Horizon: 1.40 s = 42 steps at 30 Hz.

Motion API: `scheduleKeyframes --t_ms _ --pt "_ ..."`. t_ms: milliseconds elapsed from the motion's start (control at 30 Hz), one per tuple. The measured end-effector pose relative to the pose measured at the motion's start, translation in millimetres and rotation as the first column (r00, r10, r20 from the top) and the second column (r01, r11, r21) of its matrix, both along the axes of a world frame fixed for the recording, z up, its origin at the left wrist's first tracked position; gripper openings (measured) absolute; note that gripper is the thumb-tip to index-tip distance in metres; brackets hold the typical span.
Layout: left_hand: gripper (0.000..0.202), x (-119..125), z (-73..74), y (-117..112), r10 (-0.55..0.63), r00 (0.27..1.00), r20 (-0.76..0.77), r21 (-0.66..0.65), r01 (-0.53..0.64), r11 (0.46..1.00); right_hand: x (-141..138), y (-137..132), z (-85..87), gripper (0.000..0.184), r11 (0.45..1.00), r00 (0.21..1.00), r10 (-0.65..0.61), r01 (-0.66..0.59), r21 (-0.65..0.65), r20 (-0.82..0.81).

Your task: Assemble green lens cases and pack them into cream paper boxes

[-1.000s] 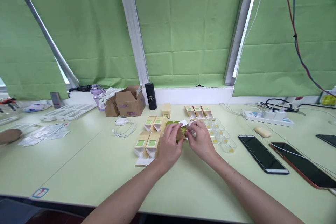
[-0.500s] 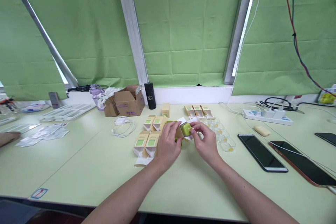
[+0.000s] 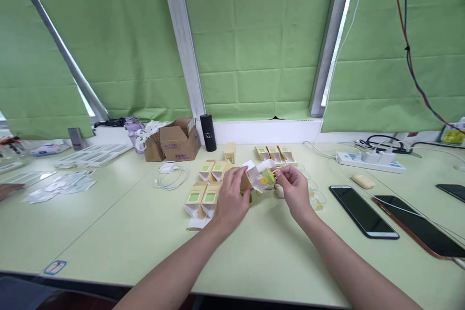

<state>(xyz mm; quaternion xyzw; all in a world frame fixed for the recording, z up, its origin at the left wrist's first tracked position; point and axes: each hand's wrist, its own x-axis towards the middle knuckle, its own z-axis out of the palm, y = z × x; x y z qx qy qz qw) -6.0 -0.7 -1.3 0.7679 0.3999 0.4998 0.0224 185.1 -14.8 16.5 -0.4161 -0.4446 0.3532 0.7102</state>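
My left hand (image 3: 231, 201) is closed around a small brown carton (image 3: 246, 182), its white flaps (image 3: 255, 175) spread open toward the right. At the carton's mouth is a small green case (image 3: 268, 177) with a clear part and a yellow dot. My right hand (image 3: 297, 193) pinches the pale cord loop on this case. Left of my left hand stand several small cartons (image 3: 194, 197) with green labels and open flaps. Clear plastic shells (image 3: 317, 200) with yellow dots lie beyond my right hand. A small white item (image 3: 279, 191) beneath it is partly hidden.
More cartons (image 3: 274, 155) stand at the back, near a black bottle (image 3: 208, 132) and a brown cardboard box (image 3: 178, 141). To the right lie phones (image 3: 363, 211), a power strip (image 3: 370, 162) and cables. Another person's hand (image 3: 10, 191) rests at the far left.
My right hand has moved right, drawing the green case outward from the carton; its clear part and yellow dot now show. My left hand stays nearly in place.
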Motion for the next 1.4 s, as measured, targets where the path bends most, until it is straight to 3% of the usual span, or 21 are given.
scheduleKeyframes --t_ms 233,433,533,633,767,967,1067,1233,1400 --pt "0.067 -2.6 -0.3 6.4 0.026 0.988 0.15 -0.102 -0.011 0.995 21.2 2.8 7.7 0.043 0.997 0.998 0.069 -0.069 0.021 0.003" --pt "0.063 1.5 3.4 10.8 -0.009 0.913 0.408 -0.23 0.113 0.967 32.8 0.5 9.7 0.039 0.978 0.954 0.208 -0.21 -0.011 0.218" --pt "0.064 2.7 6.1 12.8 -0.037 0.851 0.524 -0.249 0.194 0.949 34.3 -0.1 6.6 0.026 0.968 0.873 0.246 -0.242 -0.064 0.421" --pt "0.063 1.6 8.6 15.1 -0.068 0.811 0.582 -0.254 0.26 0.932 33.5 -0.9 2.9 0.014 0.965 0.726 0.253 -0.233 -0.117 0.639" --pt "0.063 0.6 10.9 18.3 -0.078 0.74 0.668 -0.251 0.322 0.913 32.2 -2.7 0.6 0.015 0.953 0.56 0.293 -0.239 -0.188 0.775" --pt "0.072 3.8 13.9 18.1 -0.041 0.5 0.865 -0.269 0.531 0.803 33.6 -5.6 7.7 0.015 0.925 0.483 0.379 -0.226 -0.306 0.789" --pt "0.068 4.0 15.8 16.5 -0.009 0.417 0.909 -0.272 0.609 0.745 34.7 -6.4 10.9 0.014 0.914 0.471 0.405 -0.223 -0.339 0.784" --pt "0.049 1.2 16.9 15.3 -0.018 0.332 0.943 -0.233 0.699 0.676 37.0 -5.6 10.7 0.011 0.898 0.467 0.439 -0.241 -0.367 0.768" --pt "0.043 -1.5 16.0 15.8 -0.021 0.283 0.959 -0.215 0.773 0.596 37.2 -6.8 13.7 0.009 0.893 0.486 0.445 -0.297 -0.337 0.752"
